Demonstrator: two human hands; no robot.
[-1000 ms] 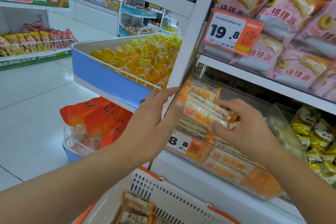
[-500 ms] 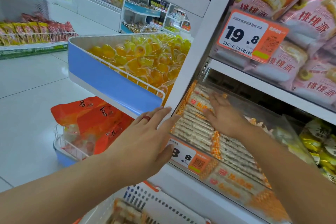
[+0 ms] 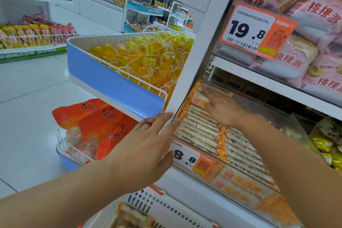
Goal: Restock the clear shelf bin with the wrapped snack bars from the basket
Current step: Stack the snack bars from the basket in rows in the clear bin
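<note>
2 hands, right hand (image 3: 223, 108) pressing snack bars (image 3: 199, 129), 1 basket (image 3: 166, 207)

"19.8" upper price tag (image 3: 258, 30), "8.8" bin tag (image 3: 192, 160)

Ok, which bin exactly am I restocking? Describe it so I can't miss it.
Find the white shelf upright by the tray of yellow jelly cups. Just right of it, under the pink cake packs, sits the clear shelf bin, the only one tagged 8.8 and holding white, orange-ended snack bars.
</note>
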